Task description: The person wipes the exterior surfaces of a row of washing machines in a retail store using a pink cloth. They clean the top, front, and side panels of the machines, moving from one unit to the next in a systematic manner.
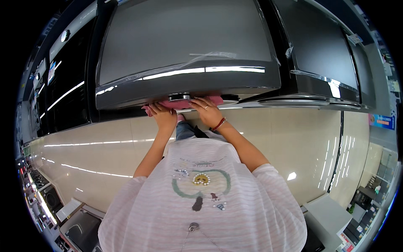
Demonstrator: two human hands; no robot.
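A pink cloth (pixel 216 100) is stretched along the front edge of a dark grey, glossy appliance (pixel 184 38), around and beneath a round silver knob (pixel 179 97). To the left of that knob, my left hand (pixel 165 117) grips the cloth with its fingers bent over it. My right hand (pixel 208 112) presses the cloth just right of the knob, fingers close together on it. Both forearms reach forward, and the palms are hidden. Clear plastic film (pixel 189 61) lies wrinkled across the appliance's face.
A second dark appliance (pixel 323 50) stands to the right, with film along its edge. Black glossy units (pixel 69 80) line the left side. Behind me are a grey cabinet (pixel 82 229) and a light box-shaped stand (pixel 329 216). Shiny beige tiles (pixel 285 138) cover the floor.
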